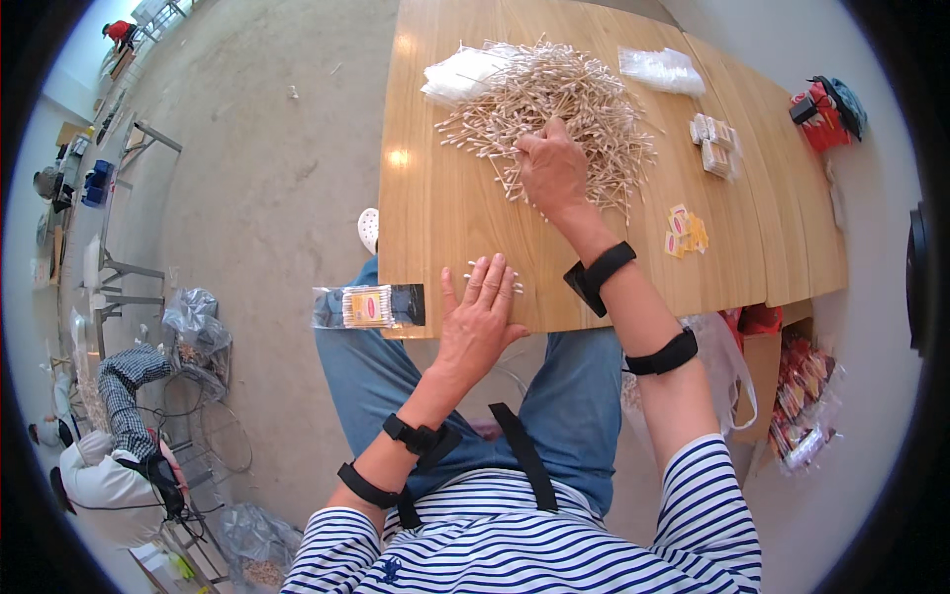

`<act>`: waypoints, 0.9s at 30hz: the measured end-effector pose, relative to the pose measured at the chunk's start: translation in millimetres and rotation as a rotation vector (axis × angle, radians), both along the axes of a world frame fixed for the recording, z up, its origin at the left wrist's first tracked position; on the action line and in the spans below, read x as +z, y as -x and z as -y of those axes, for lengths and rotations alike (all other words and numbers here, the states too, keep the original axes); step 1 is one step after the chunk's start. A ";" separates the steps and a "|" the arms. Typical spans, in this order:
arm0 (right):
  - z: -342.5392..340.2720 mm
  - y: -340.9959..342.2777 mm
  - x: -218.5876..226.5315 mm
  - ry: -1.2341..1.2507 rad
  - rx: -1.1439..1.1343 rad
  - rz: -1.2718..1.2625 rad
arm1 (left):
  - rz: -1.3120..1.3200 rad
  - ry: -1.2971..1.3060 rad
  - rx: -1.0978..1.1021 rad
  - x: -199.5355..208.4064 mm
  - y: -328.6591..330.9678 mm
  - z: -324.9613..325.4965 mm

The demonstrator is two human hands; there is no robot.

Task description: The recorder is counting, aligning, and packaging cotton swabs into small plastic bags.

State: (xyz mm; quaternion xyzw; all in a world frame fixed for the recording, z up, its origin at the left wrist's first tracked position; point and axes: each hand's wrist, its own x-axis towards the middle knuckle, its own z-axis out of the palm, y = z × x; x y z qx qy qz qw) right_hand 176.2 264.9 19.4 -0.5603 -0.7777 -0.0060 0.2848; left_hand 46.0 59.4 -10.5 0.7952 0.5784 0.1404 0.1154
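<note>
Tabletop (440,213) was smooth wood w/ a slight gloss; swabs (584,94) looked like matt wood sticks w/ fluffy white ends. Clear bags (661,71) were shiny plastic, yellow cards (679,241) papery, floor (277,178) matt concrete, approx., jeans (361,381) denim.

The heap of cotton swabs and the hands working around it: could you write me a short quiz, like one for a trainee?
1. What are the fingers of the right hand at? A) the red bag, B) the heap of cotton swabs, C) the black strap.
2. True or false: the small loose cards lie to the left of the heap.
3. Fill in: near the edge of the table closest to the person, a few swab tips peek out from under the ____ hand.

Key:
1. B
2. False: the small loose cards lie to its right.
3. left (the left hand lies with its palm down)
</note>
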 end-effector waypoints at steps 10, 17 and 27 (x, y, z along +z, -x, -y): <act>45.8 -11.4 -2.5 0.198 0.162 0.296 | -0.002 0.013 0.017 -2.2 -3.5 0.6; 41.7 -34.3 -11.4 0.258 0.173 0.005 | 0.012 0.003 0.016 -2.7 -3.2 0.2; 52.4 -52.7 -8.8 0.101 0.061 -0.116 | -0.005 0.016 0.009 -3.5 -1.9 -0.1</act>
